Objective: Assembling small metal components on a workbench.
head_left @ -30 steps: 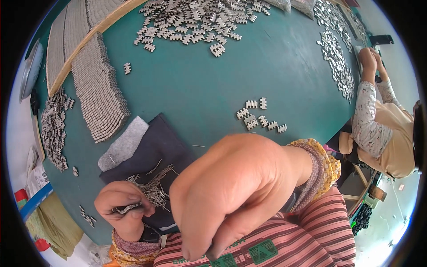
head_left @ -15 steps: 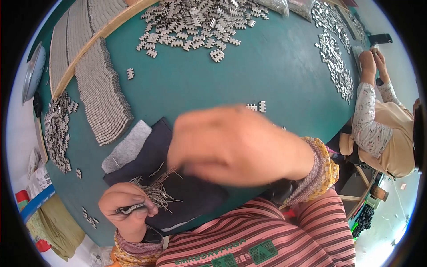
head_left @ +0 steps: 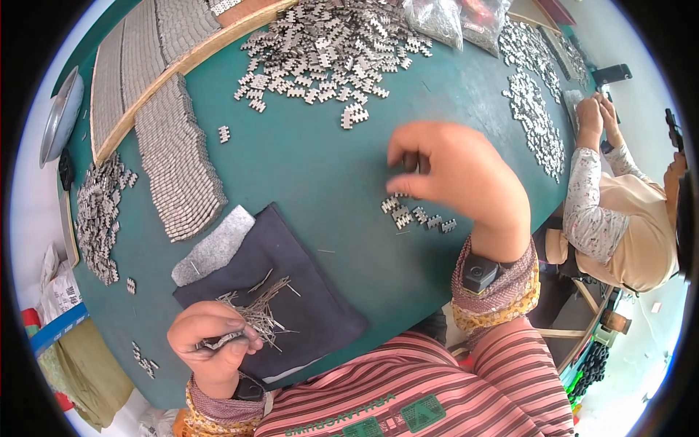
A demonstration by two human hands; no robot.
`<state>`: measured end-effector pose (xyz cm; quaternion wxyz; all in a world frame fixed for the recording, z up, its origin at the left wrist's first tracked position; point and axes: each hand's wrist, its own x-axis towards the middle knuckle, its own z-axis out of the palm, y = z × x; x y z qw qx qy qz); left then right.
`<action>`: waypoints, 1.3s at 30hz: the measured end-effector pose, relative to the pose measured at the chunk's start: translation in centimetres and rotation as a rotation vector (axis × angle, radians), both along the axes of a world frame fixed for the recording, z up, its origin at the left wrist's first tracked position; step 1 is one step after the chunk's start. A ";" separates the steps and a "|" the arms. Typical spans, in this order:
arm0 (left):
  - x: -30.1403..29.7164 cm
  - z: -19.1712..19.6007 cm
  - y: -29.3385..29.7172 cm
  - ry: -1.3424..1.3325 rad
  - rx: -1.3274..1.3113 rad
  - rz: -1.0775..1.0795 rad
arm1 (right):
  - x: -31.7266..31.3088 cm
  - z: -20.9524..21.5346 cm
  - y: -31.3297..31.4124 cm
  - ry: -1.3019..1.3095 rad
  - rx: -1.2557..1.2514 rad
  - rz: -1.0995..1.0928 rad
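Observation:
My left hand [head_left: 200, 333] is closed around a small grey metal link piece [head_left: 220, 340], at the near edge of a dark cloth [head_left: 324, 309]. A heap of thin metal pins [head_left: 263, 309] lies on that cloth, right beside my left fingertips. My right hand [head_left: 466, 175] hovers over the green table [head_left: 320, 160], thumb and forefinger apart with nothing visible between them. Just below its thumb lie several loose toothed metal links [head_left: 402, 216]. The other fingers of this hand are curled and partly hidden.
A large pile of toothed links [head_left: 320, 54] covers the far middle. Stacked link rows [head_left: 178, 156] lie along a wooden strip [head_left: 196, 65] at left. A grey felt piece [head_left: 218, 247] touches the cloth. At right sits another person [head_left: 611, 211].
My right hand has moved from the pins away to the right, over the loose links, and its thumb and forefinger now show apart. My left hand keeps its hold.

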<state>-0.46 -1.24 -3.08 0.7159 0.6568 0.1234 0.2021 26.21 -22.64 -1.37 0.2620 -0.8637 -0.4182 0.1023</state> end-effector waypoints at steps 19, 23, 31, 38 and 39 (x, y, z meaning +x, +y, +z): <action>0.2 0.0 -0.1 0.010 -0.001 -0.008 | -1.8 -0.9 1.7 0.013 -0.132 0.239; 0.1 0.1 0.0 0.007 0.015 -0.010 | -2.6 -0.1 2.5 0.159 0.066 0.206; 0.2 -0.4 -0.3 -0.001 0.100 -0.025 | -5.5 0.6 3.6 1.174 0.736 0.508; 0.1 0.0 -0.2 0.052 0.064 0.006 | -6.8 0.6 4.6 1.305 1.025 0.792; 0.1 -0.1 -0.2 0.056 0.064 0.006 | -7.0 0.7 4.6 1.310 1.027 0.791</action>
